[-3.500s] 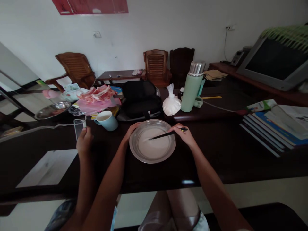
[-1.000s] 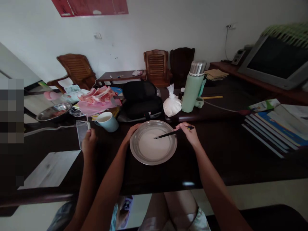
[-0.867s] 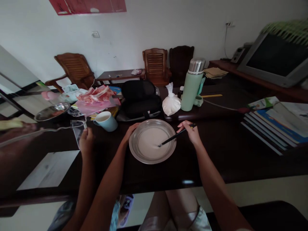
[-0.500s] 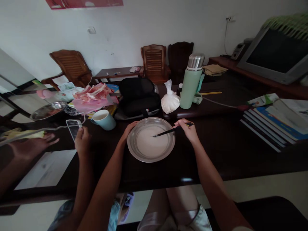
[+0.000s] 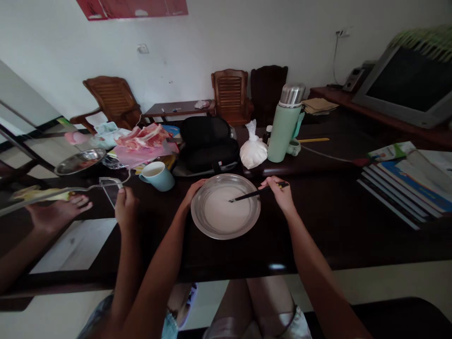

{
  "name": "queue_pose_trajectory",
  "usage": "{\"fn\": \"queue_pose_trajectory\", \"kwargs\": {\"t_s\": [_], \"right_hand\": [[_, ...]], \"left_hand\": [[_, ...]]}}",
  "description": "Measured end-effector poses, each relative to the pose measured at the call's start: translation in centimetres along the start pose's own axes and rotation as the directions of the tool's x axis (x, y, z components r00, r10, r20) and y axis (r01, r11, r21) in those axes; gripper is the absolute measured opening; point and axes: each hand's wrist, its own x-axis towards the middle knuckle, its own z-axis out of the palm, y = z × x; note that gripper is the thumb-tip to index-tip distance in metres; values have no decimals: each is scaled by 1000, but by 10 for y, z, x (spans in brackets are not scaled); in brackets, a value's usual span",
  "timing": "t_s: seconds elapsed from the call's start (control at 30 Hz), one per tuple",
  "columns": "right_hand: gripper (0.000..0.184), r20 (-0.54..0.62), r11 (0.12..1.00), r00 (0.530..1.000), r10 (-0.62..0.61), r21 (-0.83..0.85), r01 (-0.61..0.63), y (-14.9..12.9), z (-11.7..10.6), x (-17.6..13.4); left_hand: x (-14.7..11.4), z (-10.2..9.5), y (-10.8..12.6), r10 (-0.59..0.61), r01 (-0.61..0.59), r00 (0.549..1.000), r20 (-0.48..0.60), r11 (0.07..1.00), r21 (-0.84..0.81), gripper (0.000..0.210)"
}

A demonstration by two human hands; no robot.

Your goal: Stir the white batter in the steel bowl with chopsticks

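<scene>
A round metal basin point(image 5: 226, 231) of milky, pale liquid stands on the dark table in front of me. My left hand point(image 5: 193, 192) grips its left rim, the fingers partly hidden behind the edge. In my right hand point(image 5: 278, 192) are black chopsticks point(image 5: 249, 194), pinched near their upper end above the basin's right side. They slant down to the left, with their tips in the liquid. Behind the basin sits a knotted clear bag of white powder point(image 5: 253, 153). A light blue mug point(image 5: 157, 178) of pale liquid stands to the left, apart from my left hand.
At left, another person's hand point(image 5: 125, 205) holds a phone on a cable; their other hand point(image 5: 58, 214) is near a paper sheet point(image 5: 76, 245). Raw meat point(image 5: 143, 137), a metal bowl point(image 5: 79, 162), a black case point(image 5: 208, 143), a green thermos point(image 5: 284, 132) and books point(image 5: 395, 188) surround the table.
The whole view has shifted slightly, so things appear a little farther right and lower. Both my hands keep their holds, and the chopstick tips stay near the middle of the liquid.
</scene>
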Motion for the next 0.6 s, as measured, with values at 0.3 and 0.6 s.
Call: {"fn": "queue_pose_trajectory", "kwargs": {"t_s": [0.3,0.6], "right_hand": [[38,251,1000,968,1,9,-4,-3,8,-3],[40,146,999,989,2,44,-9,-5,-2,-3]], "left_hand": [[2,20,14,59,-60,998,8,996,71,50],[1,12,11,-10,10,1000,-4,991,136,58]]}}
